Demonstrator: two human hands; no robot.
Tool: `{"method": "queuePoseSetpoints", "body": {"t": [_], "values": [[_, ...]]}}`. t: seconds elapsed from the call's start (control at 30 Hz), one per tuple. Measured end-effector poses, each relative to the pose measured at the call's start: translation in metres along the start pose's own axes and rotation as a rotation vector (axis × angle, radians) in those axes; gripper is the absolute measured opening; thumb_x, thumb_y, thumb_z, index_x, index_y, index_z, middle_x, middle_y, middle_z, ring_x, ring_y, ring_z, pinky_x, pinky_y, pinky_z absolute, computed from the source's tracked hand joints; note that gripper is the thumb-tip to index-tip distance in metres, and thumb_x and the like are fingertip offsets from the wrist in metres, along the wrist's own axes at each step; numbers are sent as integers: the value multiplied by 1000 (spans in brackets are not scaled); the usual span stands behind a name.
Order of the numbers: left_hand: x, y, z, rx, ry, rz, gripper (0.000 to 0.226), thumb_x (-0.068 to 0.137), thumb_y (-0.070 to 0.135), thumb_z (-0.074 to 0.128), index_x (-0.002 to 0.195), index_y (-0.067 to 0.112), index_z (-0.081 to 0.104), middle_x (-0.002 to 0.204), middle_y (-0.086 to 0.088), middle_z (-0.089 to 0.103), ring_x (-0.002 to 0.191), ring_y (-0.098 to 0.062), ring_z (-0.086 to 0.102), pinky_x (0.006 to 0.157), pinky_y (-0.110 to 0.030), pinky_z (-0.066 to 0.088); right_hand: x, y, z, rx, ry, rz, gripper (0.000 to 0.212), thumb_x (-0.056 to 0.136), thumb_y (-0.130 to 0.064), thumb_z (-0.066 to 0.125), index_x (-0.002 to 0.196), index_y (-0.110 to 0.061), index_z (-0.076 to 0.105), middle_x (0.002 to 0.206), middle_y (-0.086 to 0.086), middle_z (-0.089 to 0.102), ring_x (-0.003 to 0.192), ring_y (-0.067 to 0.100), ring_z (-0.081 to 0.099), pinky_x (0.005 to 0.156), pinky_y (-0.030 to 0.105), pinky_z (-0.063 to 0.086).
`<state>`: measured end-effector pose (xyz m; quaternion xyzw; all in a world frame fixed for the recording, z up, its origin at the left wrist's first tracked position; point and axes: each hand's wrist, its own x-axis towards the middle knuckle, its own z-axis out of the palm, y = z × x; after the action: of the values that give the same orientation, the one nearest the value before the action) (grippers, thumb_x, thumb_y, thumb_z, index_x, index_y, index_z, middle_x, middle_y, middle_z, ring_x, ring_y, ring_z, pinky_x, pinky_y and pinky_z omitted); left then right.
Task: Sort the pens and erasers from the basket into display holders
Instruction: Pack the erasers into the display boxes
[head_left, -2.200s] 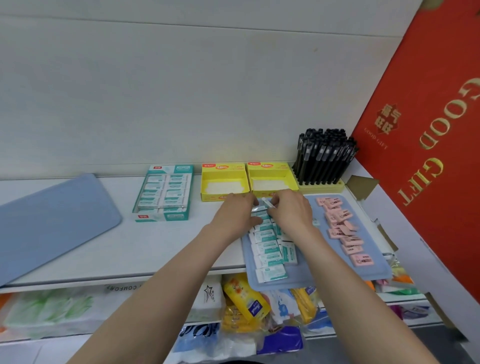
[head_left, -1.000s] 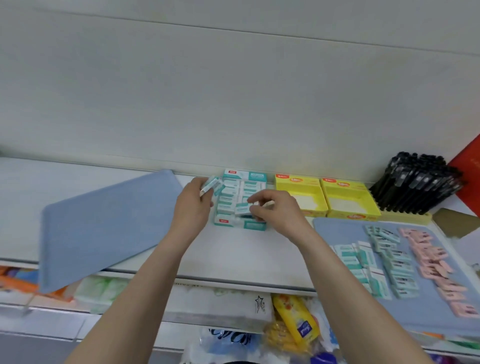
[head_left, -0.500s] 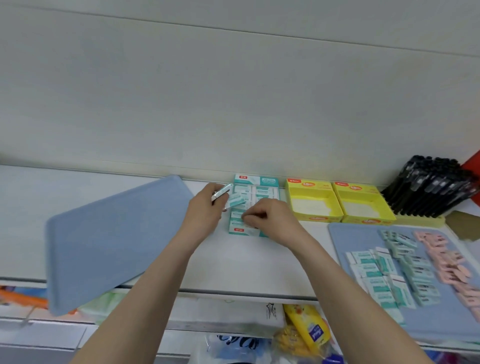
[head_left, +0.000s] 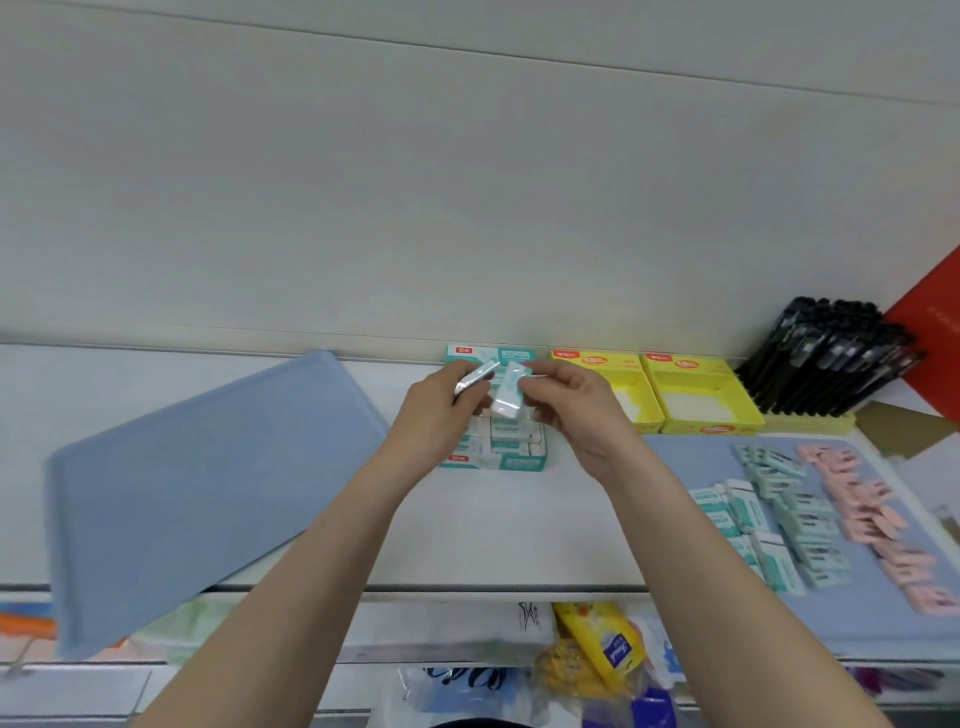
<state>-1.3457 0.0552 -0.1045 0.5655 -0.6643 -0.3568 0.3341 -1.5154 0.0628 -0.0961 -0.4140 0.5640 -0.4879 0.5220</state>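
My left hand (head_left: 434, 415) grips a teal-wrapped eraser (head_left: 475, 378) above the teal display box (head_left: 511, 447), which holds rows of the same erasers. My right hand (head_left: 574, 410) pinches a second teal eraser (head_left: 508, 397), held on end just beside the first. More teal erasers (head_left: 779, 514) and pink erasers (head_left: 878, 525) lie in rows on the blue tray (head_left: 675, 452) at the right. Black pens (head_left: 831, 358) stand packed in a yellow holder at the back right.
Two yellow display boxes (head_left: 696, 400) stand open between the teal box and the pens. A second blue tray (head_left: 197, 493) lies tilted at the left, overhanging the shelf's front edge. Packaged goods fill the shelf below. A red box leans at far right.
Both hands carried teal erasers from the right tray over to the teal box. My right hand has lifted off the box and now holds an eraser up beside the left hand's one.
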Motion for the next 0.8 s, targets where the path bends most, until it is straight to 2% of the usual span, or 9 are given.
{"method": "queuePoseSetpoints", "body": {"t": [0.07,0.13,0.17,0.23,0.37,0.47,0.57,0.63,0.8], "values": [[1,-1,0,16,40,-26,23,100,27,45,117,24,60,94,6,68,83,-13,60,65,-23,45,5,0,-12,-317,101,-231,20,86,-4,66,100,-16,71,84,5,66,75,14,57,66,25,46],[3,-2,0,34,77,-45,26,101,27,43,122,22,58,98,2,66,86,-16,59,64,-24,42,4,-2,-19,-785,81,-475,20,85,-10,67,102,-20,72,83,-3,64,76,13,57,71,27,47],[4,-2,1,38,87,-51,27,101,26,43,123,22,58,98,2,65,87,-17,59,66,-26,41,2,-4,-19,-960,-15,-503,20,85,-14,69,104,-20,72,86,-4,64,79,13,58,74,30,48],[4,-1,1,42,93,-57,27,101,26,42,124,21,56,99,3,64,87,-17,58,67,-27,40,-2,-4,-16,-1143,-230,-400,25,84,-25,73,109,-20,72,99,-3,68,89,14,61,82,32,49],[2,1,2,18,91,-71,28,101,34,42,121,19,56,108,3,64,93,-16,60,73,-30,47,-1,-2,-21,-1246,-287,-351,35,82,-36,74,116,-27,70,115,-1,63,107,19,56,90,33,46],[2,0,3,-2,96,-104,29,101,41,40,116,21,55,112,1,65,94,-18,63,79,-34,53,-4,-8,-26,-1250,-330,-295,34,84,-30,72,118,-31,69,116,-2,58,104,16,53,90,30,44],[1,-2,5,8,100,-115,19,102,36,40,111,25,53,109,0,63,89,-16,63,66,-26,51,-6,-16,-25,-1268,-375,-290,31,86,-24,72,117,-28,72,102,-7,55,91,10,49,76,21,40],[-1,-3,6,1,107,-121,20,102,34,42,115,24,53,109,2,62,86,-13,62,59,-19,47,-6,-18,-21,-1279,-403,-288,30,87,-23,71,117,-26,72,91,-14,50,88,8,47,70,17,36],[-1,-5,7,-11,135,-119,21,102,25,42,118,23,55,108,2,62,77,-5,58,54,-12,43,-9,-11,-14,-1302,-405,-309,28,91,-23,66,118,-24,71,118,-1,62,102,16,57,77,19,35]]}}
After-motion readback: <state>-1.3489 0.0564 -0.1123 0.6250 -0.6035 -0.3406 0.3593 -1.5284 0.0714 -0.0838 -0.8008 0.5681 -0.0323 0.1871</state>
